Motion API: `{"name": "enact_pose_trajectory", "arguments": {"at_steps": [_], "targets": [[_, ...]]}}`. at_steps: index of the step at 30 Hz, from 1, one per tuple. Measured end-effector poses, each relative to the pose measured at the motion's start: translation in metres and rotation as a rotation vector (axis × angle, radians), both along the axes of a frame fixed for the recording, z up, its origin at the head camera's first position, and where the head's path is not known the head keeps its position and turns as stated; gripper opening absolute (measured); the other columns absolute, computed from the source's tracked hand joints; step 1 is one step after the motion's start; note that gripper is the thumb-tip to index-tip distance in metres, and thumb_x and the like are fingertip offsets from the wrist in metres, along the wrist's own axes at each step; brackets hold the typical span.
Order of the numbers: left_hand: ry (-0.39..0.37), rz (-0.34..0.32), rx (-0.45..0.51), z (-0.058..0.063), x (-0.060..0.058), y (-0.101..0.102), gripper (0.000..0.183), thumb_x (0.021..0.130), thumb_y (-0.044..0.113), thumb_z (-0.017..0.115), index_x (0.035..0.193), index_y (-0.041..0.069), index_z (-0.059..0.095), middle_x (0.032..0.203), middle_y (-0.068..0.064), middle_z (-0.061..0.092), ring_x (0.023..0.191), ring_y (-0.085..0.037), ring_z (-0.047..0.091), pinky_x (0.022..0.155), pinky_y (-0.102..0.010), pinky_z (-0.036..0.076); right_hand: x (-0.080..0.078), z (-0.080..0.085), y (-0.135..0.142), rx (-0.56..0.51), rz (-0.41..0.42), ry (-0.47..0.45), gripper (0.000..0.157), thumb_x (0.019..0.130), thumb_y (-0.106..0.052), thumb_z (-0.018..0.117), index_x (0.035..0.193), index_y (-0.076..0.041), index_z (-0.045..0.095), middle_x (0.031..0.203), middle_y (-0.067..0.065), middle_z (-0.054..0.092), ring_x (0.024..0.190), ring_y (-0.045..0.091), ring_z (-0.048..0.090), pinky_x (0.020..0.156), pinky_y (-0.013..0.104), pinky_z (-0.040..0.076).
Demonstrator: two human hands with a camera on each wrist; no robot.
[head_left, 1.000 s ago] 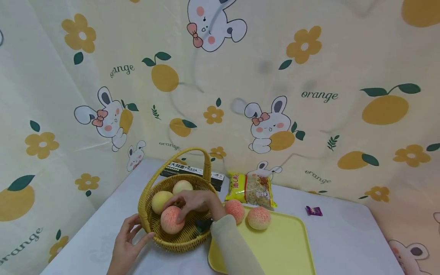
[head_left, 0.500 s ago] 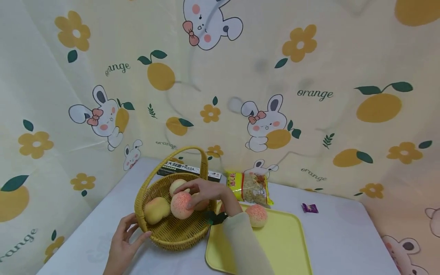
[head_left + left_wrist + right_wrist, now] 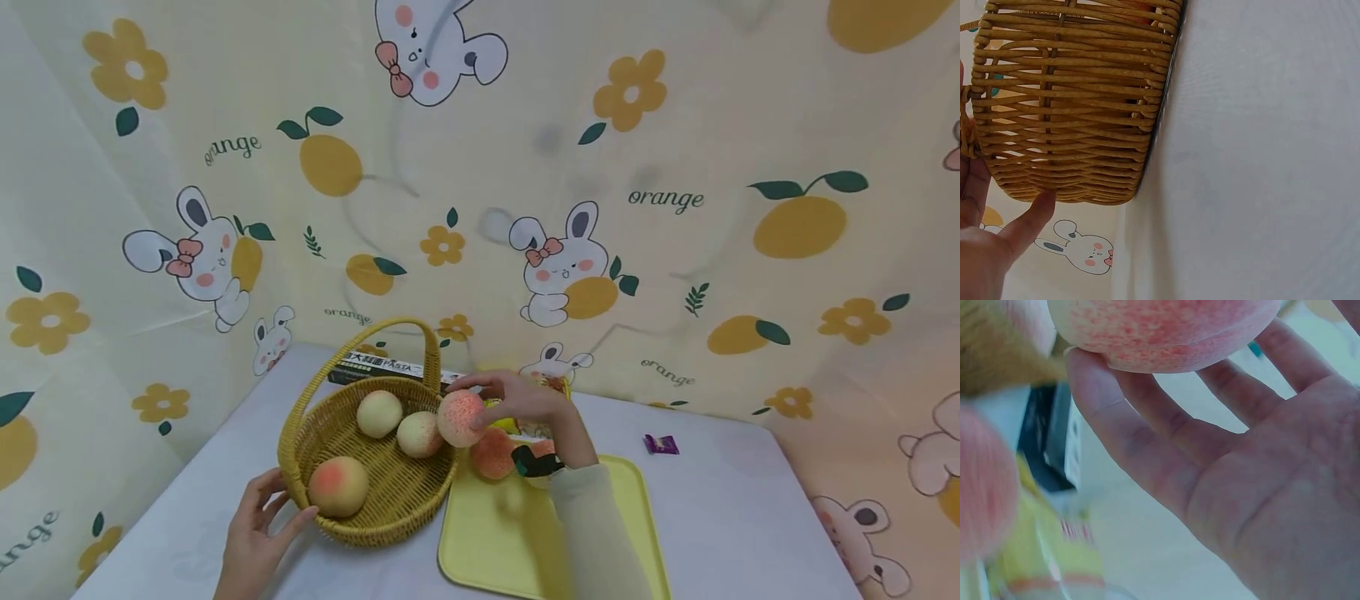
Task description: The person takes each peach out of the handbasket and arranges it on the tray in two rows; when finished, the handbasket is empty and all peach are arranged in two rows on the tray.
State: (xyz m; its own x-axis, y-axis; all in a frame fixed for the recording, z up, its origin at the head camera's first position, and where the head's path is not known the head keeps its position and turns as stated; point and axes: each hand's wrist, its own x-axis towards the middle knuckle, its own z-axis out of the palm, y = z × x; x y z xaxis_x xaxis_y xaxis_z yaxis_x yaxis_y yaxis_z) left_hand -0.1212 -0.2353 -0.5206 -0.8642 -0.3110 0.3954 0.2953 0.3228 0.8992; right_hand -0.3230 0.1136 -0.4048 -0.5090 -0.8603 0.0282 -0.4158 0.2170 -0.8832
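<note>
My right hand (image 3: pixel 527 398) grips a pink-speckled peach (image 3: pixel 460 418) between fingers and thumb, raised at the right rim of the wicker basket (image 3: pixel 397 492). In the right wrist view, its fingertips curve around the peach (image 3: pixel 1166 331). Three more peaches lie inside the basket: a pale one (image 3: pixel 379 414) at the back, a blushed one (image 3: pixel 419 435) beside the right wall, and a yellow-red one (image 3: pixel 339 487) at the front left. My left hand (image 3: pixel 258 521) holds the basket's left side by the handle base, thumb against the weave in the left wrist view.
A yellow tray (image 3: pixel 487 542) stands right of the basket, bearing a peach (image 3: pixel 492 454) and another partly hidden by my right wrist. Behind are a black pasta box (image 3: pixel 360 371) and a yellow food bag (image 3: pixel 510 425), mostly covered by my hand. A small purple packet (image 3: pixel 661 444) lies farther right.
My right hand has lifted the pink peach from inside the basket and carried it rightward to the rim. The yellow peach has rolled toward the front left. My left hand keeps its hold.
</note>
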Motion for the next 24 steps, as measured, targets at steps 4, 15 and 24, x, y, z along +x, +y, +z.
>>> {"name": "enact_pose_trajectory", "arguments": {"at_steps": [4,15,24], "targets": [[0.022,0.001,0.017,0.001,0.000,0.000,0.066,0.075,-0.020,0.076,0.133,-0.005,0.047,0.115,0.003,0.055,0.108,-0.003,0.056,0.094,-0.008,0.050,0.003,0.003,0.035,-0.005,-0.069,0.020,0.053,0.089,-0.017,0.076,0.139,-0.011,0.058,0.139,0.005,0.056,0.120,0.026,0.058,0.101,0.045,0.054],[-0.010,0.018,-0.017,0.004,0.000,0.001,0.065,0.077,-0.017,0.077,0.133,-0.004,0.047,0.116,0.003,0.055,0.110,-0.001,0.054,0.094,-0.006,0.049,0.018,0.006,0.128,-0.003,-0.241,0.005,0.056,0.089,-0.018,0.075,0.141,-0.011,0.056,0.150,0.014,0.045,0.126,0.035,0.052,0.099,0.035,0.056],[-0.128,0.087,-0.023,0.005,0.001,0.006,0.062,0.081,-0.004,0.079,0.134,0.001,0.047,0.119,0.006,0.053,0.105,-0.002,0.052,0.090,-0.006,0.050,0.034,0.002,0.174,0.021,-0.305,0.013,0.055,0.090,-0.014,0.073,0.140,-0.004,0.053,0.139,0.019,0.054,0.114,0.036,0.058,0.092,0.035,0.059]]}}
